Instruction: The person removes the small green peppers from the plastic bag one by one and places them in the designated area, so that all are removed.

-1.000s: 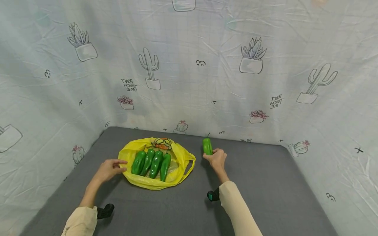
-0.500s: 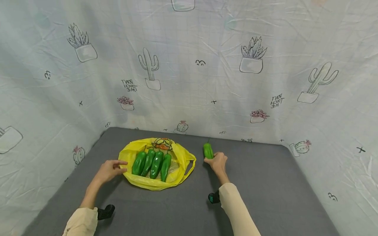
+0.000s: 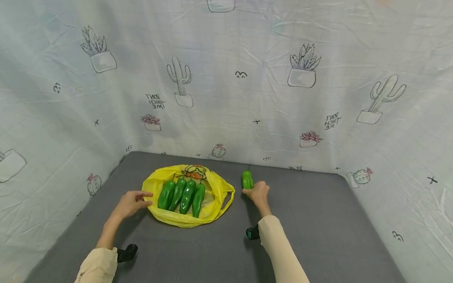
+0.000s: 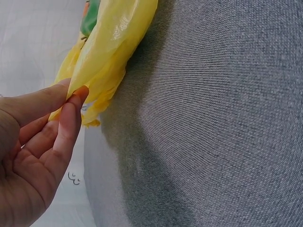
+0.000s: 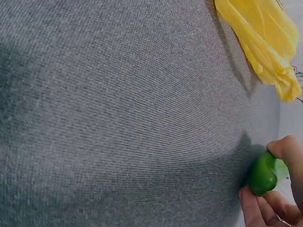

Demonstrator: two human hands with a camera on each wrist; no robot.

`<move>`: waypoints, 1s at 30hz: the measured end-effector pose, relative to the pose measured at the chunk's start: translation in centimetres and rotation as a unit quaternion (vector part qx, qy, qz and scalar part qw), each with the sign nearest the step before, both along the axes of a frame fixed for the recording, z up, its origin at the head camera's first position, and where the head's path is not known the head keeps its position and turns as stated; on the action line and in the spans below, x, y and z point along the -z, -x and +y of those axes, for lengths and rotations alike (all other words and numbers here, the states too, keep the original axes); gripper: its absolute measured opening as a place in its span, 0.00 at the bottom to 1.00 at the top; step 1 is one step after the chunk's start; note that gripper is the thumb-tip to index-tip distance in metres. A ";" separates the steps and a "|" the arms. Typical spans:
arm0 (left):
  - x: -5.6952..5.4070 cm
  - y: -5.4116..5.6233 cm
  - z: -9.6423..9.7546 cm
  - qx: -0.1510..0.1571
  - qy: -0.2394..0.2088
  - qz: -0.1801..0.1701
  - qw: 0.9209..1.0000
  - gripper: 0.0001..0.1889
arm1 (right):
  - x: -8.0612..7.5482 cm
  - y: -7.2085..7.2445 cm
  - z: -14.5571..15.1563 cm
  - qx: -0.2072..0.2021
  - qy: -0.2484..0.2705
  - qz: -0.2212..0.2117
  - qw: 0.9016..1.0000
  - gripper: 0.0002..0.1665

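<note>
A yellow plastic bag [image 3: 173,221] lies with its mouth spread at the left of the table, and several dark green peppers [image 3: 187,197] rest side by side inside it. My left hand [image 3: 130,204] pinches the bag's left edge between thumb and fingers, as the left wrist view shows the hand [image 4: 40,137] up close on the yellow plastic [image 4: 106,47]. To the right of the bag, my right hand [image 3: 259,193] grips a lighter green pepper [image 3: 247,179] by its near end, stem pointing away. In the right wrist view, thumb and fingers hold this pepper [image 5: 263,176] from both sides, just at the grey surface.
The grey cloth-covered table [image 3: 205,255] ends at a pale curtain [image 3: 226,98] printed with potted plants, which stands at the back and both sides. A loop handle of the bag [image 3: 228,200] sticks out toward the right hand.
My right hand has drawn the pepper a little toward me, then slightly left. The left hand and the bag have stayed in place.
</note>
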State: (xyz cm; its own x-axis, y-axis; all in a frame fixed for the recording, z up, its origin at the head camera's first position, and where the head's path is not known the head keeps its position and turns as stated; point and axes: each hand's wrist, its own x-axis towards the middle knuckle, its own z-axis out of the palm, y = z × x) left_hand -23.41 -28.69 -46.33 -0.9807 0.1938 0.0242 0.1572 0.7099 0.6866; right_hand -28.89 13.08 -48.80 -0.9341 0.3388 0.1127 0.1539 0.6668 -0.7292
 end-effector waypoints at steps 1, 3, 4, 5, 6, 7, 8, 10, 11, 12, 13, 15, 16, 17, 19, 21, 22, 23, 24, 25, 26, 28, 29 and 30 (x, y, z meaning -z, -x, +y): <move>0.0 0.0 0.0 0.000 0.000 -0.001 1.000 0.18 | -0.1 0.0 0.0 0.002 -0.004 -0.010 1.000 0.36; 0.0 0.0 0.1 0.002 -0.001 -0.001 1.000 0.18 | -0.2 0.0 0.0 0.008 -0.011 -0.027 1.000 0.34; -0.1 0.0 0.2 0.003 -0.001 -0.001 1.000 0.18 | -0.3 0.0 0.0 0.009 -0.015 -0.033 0.999 0.32; -0.1 0.0 0.2 0.003 -0.001 -0.001 1.000 0.18 | -0.3 0.0 0.0 0.010 -0.018 -0.036 0.999 0.31; -0.2 0.0 0.2 0.003 0.000 0.000 1.000 0.18 | -0.4 0.1 0.0 0.010 -0.021 -0.039 0.999 0.31; -0.3 0.0 0.2 0.002 0.000 0.000 1.000 0.18 | -0.4 0.1 0.0 0.009 -0.023 -0.042 0.999 0.30; -0.3 0.0 0.2 0.002 0.001 -0.001 1.000 0.18 | -0.5 0.1 0.0 0.007 -0.023 -0.045 0.999 0.30; -0.4 0.0 0.2 0.000 0.004 -0.005 1.000 0.18 | -0.6 0.2 0.0 0.004 -0.022 -0.050 0.998 0.31; -0.5 0.1 0.2 0.000 0.004 -0.006 1.000 0.19 | -0.6 0.2 0.0 0.004 -0.023 -0.053 0.998 0.30; -0.5 0.1 0.1 -0.001 0.004 -0.008 1.000 0.19 | -0.7 0.2 0.0 0.006 -0.023 -0.058 0.998 0.30; -0.5 0.1 0.1 -0.001 0.004 -0.009 1.000 0.19 | -0.7 0.2 0.0 0.007 -0.023 -0.061 0.998 0.30; -0.5 0.0 0.1 -0.002 0.004 -0.010 1.000 0.19 | -0.8 0.2 0.0 0.011 -0.022 -0.069 0.997 0.29; -0.5 0.0 0.1 0.000 0.004 -0.010 1.000 0.19 | -0.8 0.1 0.1 0.013 -0.021 -0.073 0.997 0.29; -0.5 0.0 0.1 0.000 0.003 -0.011 1.000 0.19 | -0.8 0.1 0.1 0.014 -0.019 -0.077 0.997 0.29; -0.5 0.0 0.0 0.001 0.001 -0.012 1.000 0.19 | -0.9 0.1 0.2 0.016 -0.012 -0.084 0.996 0.32; -0.5 0.0 0.0 0.003 0.000 -0.013 1.000 0.19 | -1.0 0.1 0.2 0.015 -0.004 -0.084 0.996 0.35; -0.5 0.0 0.0 0.003 -0.001 -0.013 1.000 0.19 | -1.1 0.1 0.2 0.015 -0.001 -0.082 0.997 0.36; -0.5 0.0 0.0 0.003 -0.002 -0.014 1.000 0.19 | -1.2 0.1 0.3 0.015 0.006 -0.079 0.997 0.37; -0.5 0.0 0.0 0.003 -0.003 -0.014 1.000 0.19 | -1.3 0.1 0.3 0.016 0.006 -0.068 0.998 0.35; -0.6 0.0 0.0 0.003 -0.002 -0.013 1.000 0.19 | -1.3 0.0 0.3 0.019 0.008 -0.058 0.998 0.33; -0.6 0.0 0.0 0.004 -0.001 -0.013 1.000 0.19 | -1.4 0.0 0.3 0.020 0.013 -0.045 0.999 0.30; -0.6 0.0 0.0 0.005 0.001 -0.012 1.000 0.19 | -1.4 -0.2 0.3 0.023 0.026 -0.019 0.999 0.28; -0.6 0.0 0.0 0.005 0.002 -0.012 1.000 0.19 | -1.4 -0.3 0.4 0.023 0.034 -0.001 0.999 0.31; -0.5 0.0 0.0 0.005 0.003 -0.011 1.000 0.19 | -1.4 -0.4 0.4 0.025 0.041 0.018 0.999 0.33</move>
State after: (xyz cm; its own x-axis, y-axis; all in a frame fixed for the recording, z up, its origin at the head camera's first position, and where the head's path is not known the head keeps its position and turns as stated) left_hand -23.36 -28.67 -45.79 -0.9789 0.2045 0.0020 0.1503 0.7124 0.6854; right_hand -28.45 13.47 -47.45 -0.9115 0.3943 0.1167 0.1575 0.5968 -0.7868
